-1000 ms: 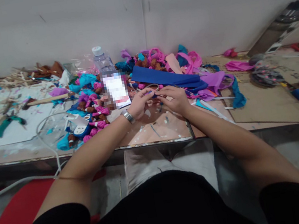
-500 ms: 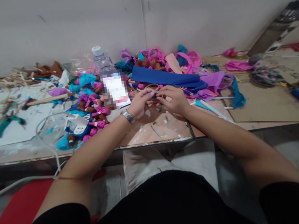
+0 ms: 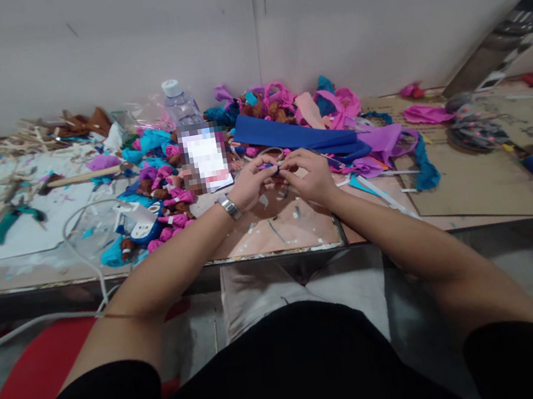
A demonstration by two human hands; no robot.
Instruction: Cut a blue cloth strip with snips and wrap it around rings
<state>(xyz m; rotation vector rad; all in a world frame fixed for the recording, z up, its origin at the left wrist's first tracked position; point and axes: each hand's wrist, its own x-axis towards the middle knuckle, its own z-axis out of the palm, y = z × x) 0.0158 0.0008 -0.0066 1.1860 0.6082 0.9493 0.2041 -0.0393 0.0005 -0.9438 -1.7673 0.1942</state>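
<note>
My left hand (image 3: 250, 187), with a metal watch on the wrist, and my right hand (image 3: 310, 176) meet over the middle of the worktable (image 3: 271, 229). Both pinch a small blue and purple piece of crepe paper (image 3: 269, 167) between their fingertips. Just behind the hands lies a folded dark blue sheet (image 3: 294, 135) and a heap of pink, purple and teal paper scraps (image 3: 302, 103). To the left of my left hand sits a pile of small pink and brown paper buds (image 3: 168, 198).
A clear plastic bottle (image 3: 179, 105) stands at the back. Green-handled pliers (image 3: 11, 219) lie at the left on white paper. A white cable and plug adapter (image 3: 136, 223) sit near the front left. Cardboard (image 3: 476, 183) covers the right side, with a dark bundle (image 3: 476, 132).
My fingers have shifted slightly on the small paper piece; the hands stay in the same spot. The view has tipped a little.
</note>
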